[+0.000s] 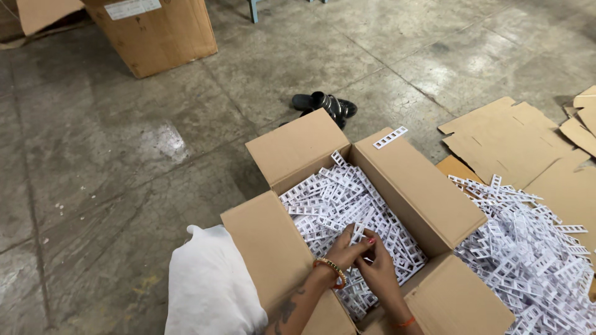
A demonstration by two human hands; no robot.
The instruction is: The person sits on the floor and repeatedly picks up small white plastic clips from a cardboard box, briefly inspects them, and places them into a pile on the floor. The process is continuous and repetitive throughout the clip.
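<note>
An open cardboard box (298, 146) sits on the floor, filled with several white plastic ladder-shaped strips (329, 198). Both my hands are inside it, over the strips. My left hand (344, 251), with a beaded bracelet on the wrist, pinches one white strip (358, 232) between its fingers. My right hand (375, 263), with an orange band on the wrist, meets the left hand and grips the same strip from below.
A big heap of the same white strips (534, 248) lies on flattened cardboard (506, 136) to the right. One strip (390, 137) rests on the box's far flap. A white bag (208, 288) lies left, black sandals (326, 104) beyond, a large carton (158, 34) at far left.
</note>
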